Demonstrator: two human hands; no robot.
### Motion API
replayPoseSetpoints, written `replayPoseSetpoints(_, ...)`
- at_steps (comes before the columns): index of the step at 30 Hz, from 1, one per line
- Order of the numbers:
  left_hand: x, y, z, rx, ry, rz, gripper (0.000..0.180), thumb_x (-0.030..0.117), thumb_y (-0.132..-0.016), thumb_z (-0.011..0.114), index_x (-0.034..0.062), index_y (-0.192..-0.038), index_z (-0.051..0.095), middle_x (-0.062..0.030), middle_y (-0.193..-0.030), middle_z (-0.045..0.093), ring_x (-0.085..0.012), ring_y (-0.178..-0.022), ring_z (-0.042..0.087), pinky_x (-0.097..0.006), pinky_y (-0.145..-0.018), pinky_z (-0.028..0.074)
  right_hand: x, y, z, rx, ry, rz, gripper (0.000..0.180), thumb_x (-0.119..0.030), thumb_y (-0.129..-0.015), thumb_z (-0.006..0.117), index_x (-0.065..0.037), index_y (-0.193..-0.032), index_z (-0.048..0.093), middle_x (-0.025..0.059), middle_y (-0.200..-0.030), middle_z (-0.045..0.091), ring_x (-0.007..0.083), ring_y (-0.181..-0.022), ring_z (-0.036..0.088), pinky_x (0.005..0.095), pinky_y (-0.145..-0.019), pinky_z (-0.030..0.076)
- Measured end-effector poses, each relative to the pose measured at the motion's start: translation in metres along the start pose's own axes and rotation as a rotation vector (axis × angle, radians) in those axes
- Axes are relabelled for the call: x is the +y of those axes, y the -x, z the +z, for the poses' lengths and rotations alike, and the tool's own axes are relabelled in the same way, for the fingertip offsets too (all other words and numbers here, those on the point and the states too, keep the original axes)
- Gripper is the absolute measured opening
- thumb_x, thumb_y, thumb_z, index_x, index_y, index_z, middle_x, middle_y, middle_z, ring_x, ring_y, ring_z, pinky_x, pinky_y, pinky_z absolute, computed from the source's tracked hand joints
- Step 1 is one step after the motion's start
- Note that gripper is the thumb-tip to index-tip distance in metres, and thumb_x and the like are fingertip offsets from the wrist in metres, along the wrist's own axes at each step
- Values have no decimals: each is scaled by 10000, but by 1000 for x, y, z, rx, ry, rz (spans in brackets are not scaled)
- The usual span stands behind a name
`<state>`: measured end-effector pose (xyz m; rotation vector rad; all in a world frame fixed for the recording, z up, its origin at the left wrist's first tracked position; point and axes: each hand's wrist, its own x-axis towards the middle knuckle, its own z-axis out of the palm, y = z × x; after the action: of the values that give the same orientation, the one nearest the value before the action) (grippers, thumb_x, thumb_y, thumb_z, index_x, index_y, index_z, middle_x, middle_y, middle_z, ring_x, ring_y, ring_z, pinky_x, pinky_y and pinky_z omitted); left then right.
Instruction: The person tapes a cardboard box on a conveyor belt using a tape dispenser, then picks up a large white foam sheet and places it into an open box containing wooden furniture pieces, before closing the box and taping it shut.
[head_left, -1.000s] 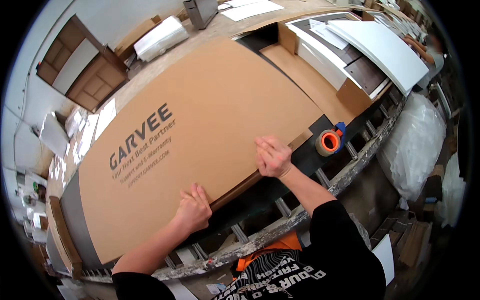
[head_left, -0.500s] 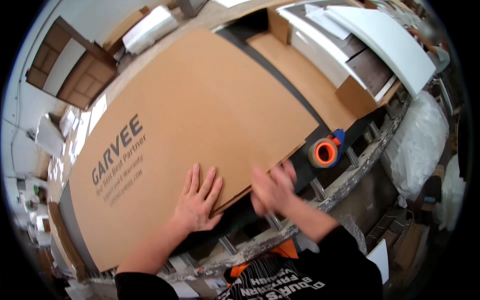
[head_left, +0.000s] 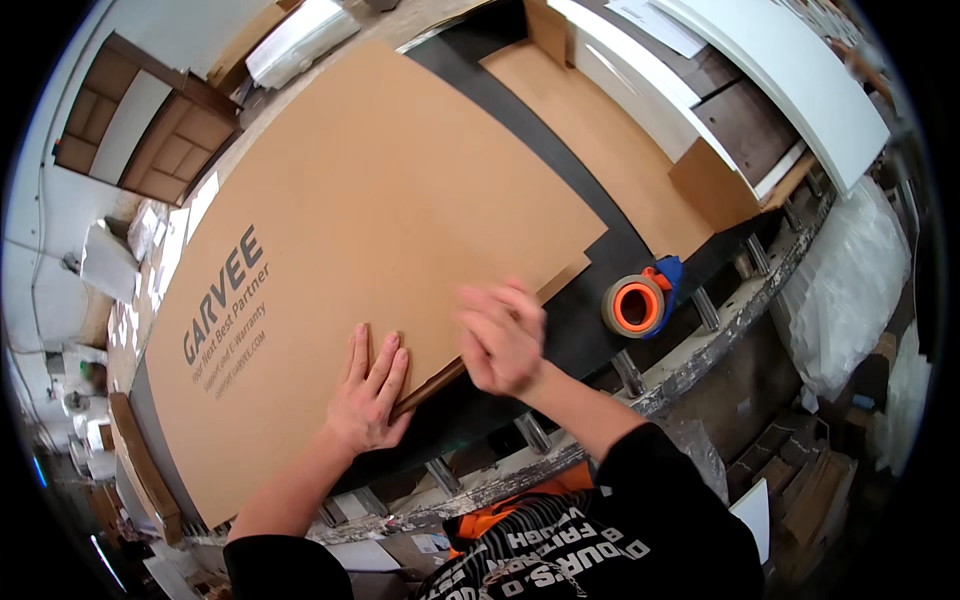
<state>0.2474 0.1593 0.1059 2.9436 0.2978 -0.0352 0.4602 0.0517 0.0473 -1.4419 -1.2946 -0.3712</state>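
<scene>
Two bare hands, one big flat cardboard carton, and one tape dispenser parked off to the right.

So the carton (head_left: 370,200) lies flat on the black surface (head_left: 565,345), four lines of dark print on top. Left hand (head_left: 367,410) is pressed on its near edge, fingers stretched out and a bit apart, thumb down by the edge. Right hand (head_left: 503,340) is at that same edge, fingers half curled but blurry, so I can't tell if they're pinching anything. The one tape dispenser (head_left: 656,300), orange core and blue part, sits just beside the carton's right corner. Past that there's one open carton (head_left: 590,140) with white panels (head_left: 790,90), plus at least four metal rollers (head_left: 628,373) along the near side.
</scene>
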Motion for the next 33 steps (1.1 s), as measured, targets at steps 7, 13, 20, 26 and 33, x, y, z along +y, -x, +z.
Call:
replayPoseSetpoints(7,-4,12,-6,41,-24,-46,812,273,-667,725,-7,-1374,439,-202,-1460,393,-543,-1354,266,-603,-1110,254,78,67,-117,201,435,1443,741,-144,-685,784,17,-1310,419,182,-1239,482,347,-1161,411,446,-978,359)
replayPoseSetpoints(13,-14,21,-1,108,12,-20,839,294,-638,779,33,-1372,468,-145,-1453,430,-503,-1377,260,-567,-1136,240,103,94,-112,75,-13,1369,694,71,-658,532,52,-1348,453,141,-1167,618,213,-1038,609,298,-898,456)
replayPoseSetpoints(20,-21,36,2,128,52,11,770,298,-694,741,124,-1392,464,-64,-1463,430,-483,-1368,278,-532,-1155,228,-53,-75,-71,-295,157,325,574,-158,-727,627,-105,-1293,547,204,-1162,568,350,-1072,576,415,-938,473)
replayPoseSetpoints(26,-20,34,23,226,79,67,681,280,-641,765,95,-1272,588,-91,-1339,559,-480,-1321,361,-548,-1137,255,-79,-174,58,-1082,523,247,284,-212,-701,652,-93,-955,695,183,-971,662,335,-918,657,451,-736,541)
replayPoseSetpoints(33,-45,50,52,358,68,98,616,261,-559,788,79,-1137,681,-121,-1232,634,-510,-1257,435,-585,-1099,303,-83,-38,-22,-874,377,-64,280,-245,-627,638,-57,-818,716,174,-783,691,355,-721,676,434,-709,558)
